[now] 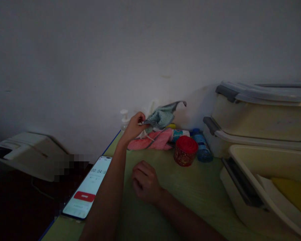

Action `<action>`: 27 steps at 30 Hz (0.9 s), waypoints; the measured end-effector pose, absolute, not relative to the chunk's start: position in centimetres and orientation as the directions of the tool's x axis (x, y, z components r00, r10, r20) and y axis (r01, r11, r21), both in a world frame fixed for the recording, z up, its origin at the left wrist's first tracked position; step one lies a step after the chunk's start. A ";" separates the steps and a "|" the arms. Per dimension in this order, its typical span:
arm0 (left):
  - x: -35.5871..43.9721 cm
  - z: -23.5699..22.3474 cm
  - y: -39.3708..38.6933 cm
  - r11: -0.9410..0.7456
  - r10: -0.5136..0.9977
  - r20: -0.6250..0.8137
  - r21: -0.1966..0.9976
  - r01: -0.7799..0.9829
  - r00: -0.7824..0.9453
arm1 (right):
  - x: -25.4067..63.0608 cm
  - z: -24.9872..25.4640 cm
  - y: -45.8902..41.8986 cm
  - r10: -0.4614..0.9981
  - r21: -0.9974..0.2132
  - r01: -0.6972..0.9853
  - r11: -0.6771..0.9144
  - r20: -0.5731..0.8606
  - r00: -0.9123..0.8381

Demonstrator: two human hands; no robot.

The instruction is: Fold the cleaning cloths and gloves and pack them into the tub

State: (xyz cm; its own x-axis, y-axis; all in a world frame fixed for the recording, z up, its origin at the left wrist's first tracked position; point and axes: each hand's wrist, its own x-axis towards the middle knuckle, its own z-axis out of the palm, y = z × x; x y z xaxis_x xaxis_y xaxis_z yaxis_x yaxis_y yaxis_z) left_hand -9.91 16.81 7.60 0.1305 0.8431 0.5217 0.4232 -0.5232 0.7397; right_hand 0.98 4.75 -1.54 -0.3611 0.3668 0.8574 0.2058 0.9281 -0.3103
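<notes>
My left hand (pixel 136 124) reaches toward the wall, thumb and fingers pinching the edge of a grey-green cloth (pixel 162 117) with a dark trim. The cloth is lifted and spreads out to the right of the fingers. Below it a pink cloth (pixel 155 140) lies crumpled on the table. My right hand (pixel 146 180) is curled into a loose fist near the table's middle, with nothing visible in it. A red round tin (pixel 186 150) stands to the right of the pink cloth, apart from both hands.
A phone (pixel 87 187) showing a timer lies at the green table's (pixel 190 194) left edge. Behind are a pump bottle (pixel 124 118), a white-and-teal package (pixel 180 134) and a blue bottle (pixel 202 147). Stacked lidded boxes (pixel 261 117) and an open bin (pixel 237 197) occupy the right.
</notes>
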 end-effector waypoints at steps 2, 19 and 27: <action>-9.5 7.4 17.2 -0.529 0.818 0.573 0.725 0.442 0.040 | 1.0 -1.6 4.8 0.371 -0.313 0.209 0.927 0.849 -0.376; -6.9 4.6 17.3 -0.511 0.858 0.440 0.666 0.544 0.267 | 1.1 -1.7 5.0 0.374 -0.250 0.295 0.922 0.770 -0.516; -6.6 5.6 17.0 -0.544 0.821 0.539 0.636 0.547 0.189 | 7.8 0.8 1.3 0.204 0.110 0.325 0.939 0.582 -0.787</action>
